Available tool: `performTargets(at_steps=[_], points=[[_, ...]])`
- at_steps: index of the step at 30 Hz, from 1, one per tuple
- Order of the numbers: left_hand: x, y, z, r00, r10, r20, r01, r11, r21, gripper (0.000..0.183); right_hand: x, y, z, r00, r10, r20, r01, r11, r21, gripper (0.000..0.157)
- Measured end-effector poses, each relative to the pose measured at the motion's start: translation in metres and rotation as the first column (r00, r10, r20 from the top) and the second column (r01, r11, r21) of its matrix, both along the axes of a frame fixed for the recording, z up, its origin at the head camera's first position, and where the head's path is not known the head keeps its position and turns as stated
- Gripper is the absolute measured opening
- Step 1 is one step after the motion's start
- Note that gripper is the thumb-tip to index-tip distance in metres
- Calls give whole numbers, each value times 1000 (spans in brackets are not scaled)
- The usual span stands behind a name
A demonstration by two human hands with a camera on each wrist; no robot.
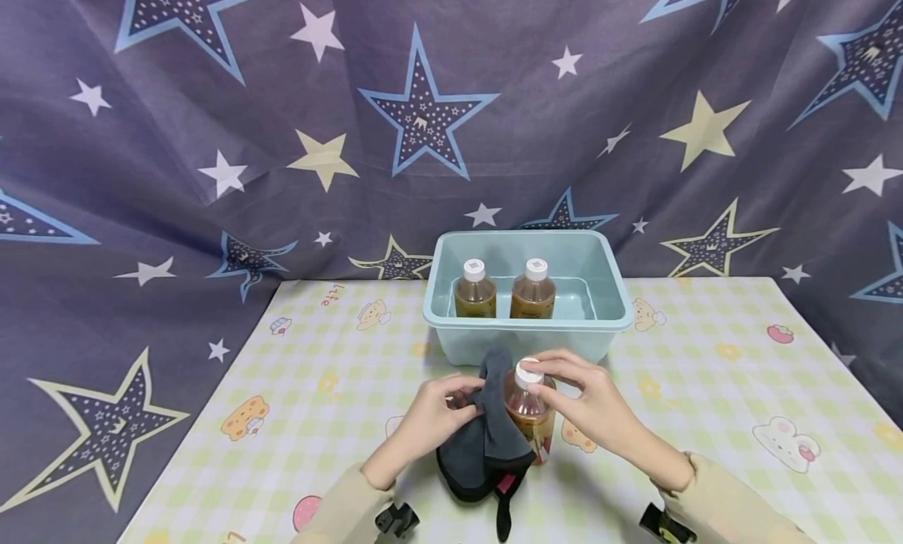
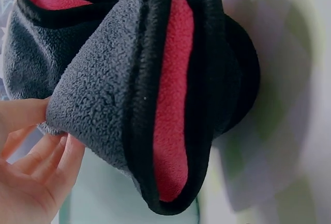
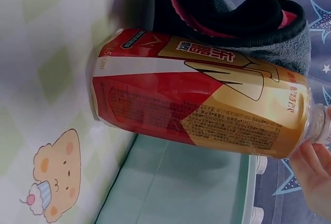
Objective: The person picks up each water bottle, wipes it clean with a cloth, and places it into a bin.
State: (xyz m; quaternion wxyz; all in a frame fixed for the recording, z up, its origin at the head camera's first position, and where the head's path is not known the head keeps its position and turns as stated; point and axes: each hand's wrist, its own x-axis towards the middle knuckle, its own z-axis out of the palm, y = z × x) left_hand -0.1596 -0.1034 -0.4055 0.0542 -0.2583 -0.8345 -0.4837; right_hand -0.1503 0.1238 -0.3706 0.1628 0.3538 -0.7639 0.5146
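Note:
My left hand (image 1: 437,415) pinches a grey fleece cloth (image 1: 471,442) with black edging and a pink lining. In the left wrist view the folded fleece (image 2: 103,79) hangs from the fingertips, its pink inside showing through a gap. On the right, my right hand (image 1: 585,391) grips the white cap (image 1: 528,371) of a drink bottle between thumb and fingers. The bottle (image 3: 196,94) has a red and gold label, and its base is at the tablecloth in the right wrist view. Fleece lies against the bottle's left side and hides part of it.
A light blue plastic bin (image 1: 529,342) stands behind the hands by the star-patterned curtain (image 1: 423,207). Inside it are two capped bottles, a left one (image 1: 475,293) and a right one (image 1: 534,293). A checked tablecloth (image 1: 712,387) with cartoon prints covers the table.

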Motion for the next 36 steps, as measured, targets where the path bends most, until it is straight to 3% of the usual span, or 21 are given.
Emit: performTargets(at_steps=[13, 36], points=[[-3, 1, -17, 1000, -15, -8, 14, 998, -63, 24, 0, -2, 0, 999, 7, -42, -9, 999, -45, 31], [-4, 4, -41, 1000, -1, 14, 3, 984, -178, 23, -1, -1, -1, 1000, 21, 17, -20, 1000, -22, 28]])
